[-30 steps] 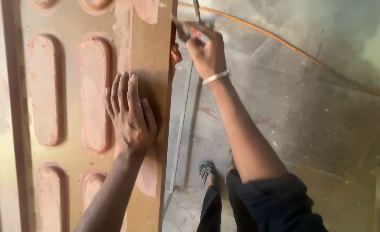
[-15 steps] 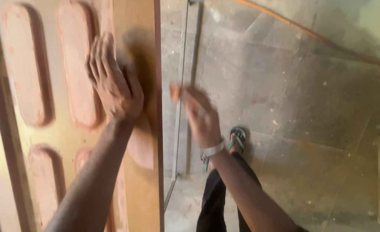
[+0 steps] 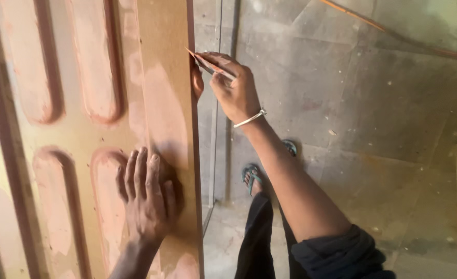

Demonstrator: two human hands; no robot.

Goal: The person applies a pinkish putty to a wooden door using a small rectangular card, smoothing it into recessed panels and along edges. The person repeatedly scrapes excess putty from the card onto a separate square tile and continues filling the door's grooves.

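Note:
A brown panelled wooden door with long recessed oval panels fills the left half of the view. My left hand lies flat on the door's face near its edge, fingers together. My right hand grips a thin flat blade with a reddish tip. The blade's tip touches the door's narrow edge, where a lump of pinkish filler sits. A metal bangle circles my right wrist.
A grey concrete floor with scattered debris lies on the right. My feet in blue sandals stand below. An orange cable crosses the floor at the top right. A metal frame runs beside the door edge.
My right hand has risen and put the blade against the door's edge. My left hand now lies lower on the door's face as the view has shifted.

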